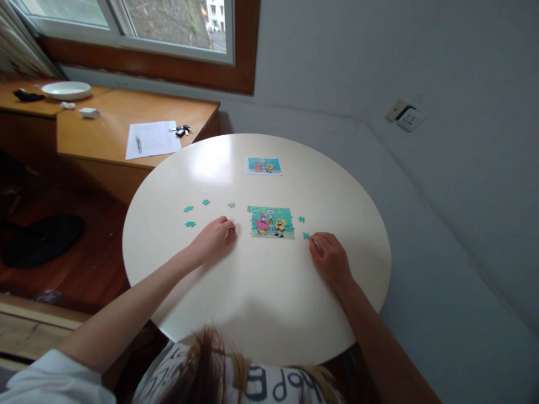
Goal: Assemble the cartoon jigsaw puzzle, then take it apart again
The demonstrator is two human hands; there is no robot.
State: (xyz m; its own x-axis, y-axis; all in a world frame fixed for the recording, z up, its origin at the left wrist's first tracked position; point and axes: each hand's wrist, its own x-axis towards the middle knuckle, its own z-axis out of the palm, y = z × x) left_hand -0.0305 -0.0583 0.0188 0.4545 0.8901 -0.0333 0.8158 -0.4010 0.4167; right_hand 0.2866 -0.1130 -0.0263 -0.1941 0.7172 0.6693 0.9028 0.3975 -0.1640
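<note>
A partly assembled cartoon jigsaw puzzle (272, 223) lies in the middle of the round white table. To its left, my left hand (217, 235) is closed in a pinch, with a small greenish puzzle piece (232, 231) between thumb and fingers. My right hand (331, 258) rests to the right of the puzzle, its fingers closed at the edge of a teal puzzle piece (306, 236). Just above that piece lies another loose piece (301, 219). Several loose pieces lie on the left, among them a teal one (188, 209) and a paler one (231, 205).
Beyond the puzzle lies a printed reference picture (264, 166). The round table (252, 297) stands beside a wooden desk (109, 143) bearing paper (154, 140), a pen, keys (182, 131) and a white plate (67, 90). A wall with a socket (410, 119) is at the right.
</note>
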